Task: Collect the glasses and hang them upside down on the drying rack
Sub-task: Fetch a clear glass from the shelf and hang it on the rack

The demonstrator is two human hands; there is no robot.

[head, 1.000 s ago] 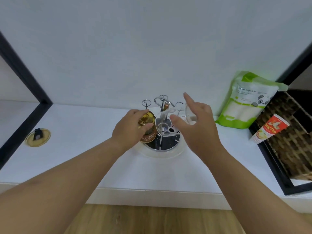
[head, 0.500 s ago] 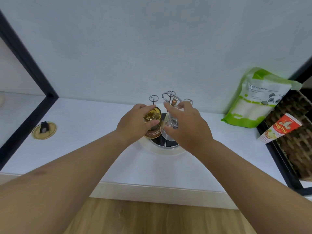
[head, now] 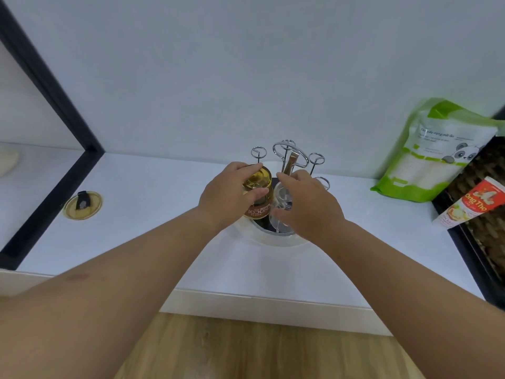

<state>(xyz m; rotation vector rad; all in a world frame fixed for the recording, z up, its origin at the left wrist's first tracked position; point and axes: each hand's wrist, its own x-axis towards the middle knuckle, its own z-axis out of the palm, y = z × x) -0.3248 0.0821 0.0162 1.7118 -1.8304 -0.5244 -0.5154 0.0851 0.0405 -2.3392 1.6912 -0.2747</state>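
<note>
Clear glass [head: 282,212], inverted, sits in your right hand [head: 306,206], fingers curled round it, long axis upright over the drying rack [head: 289,160]. Your left hand [head: 226,198] grips the amber glass [head: 259,190], seemingly already pegged, just beside it.

White counter [head: 153,236]; drying rack [head: 276,236] at centre, round gold lid [head: 82,205] left, green pouch [head: 426,160] right

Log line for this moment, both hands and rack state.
left hand grips amber glass | right hand grips clear glass | both inverted at drying rack | release not yet done
</note>
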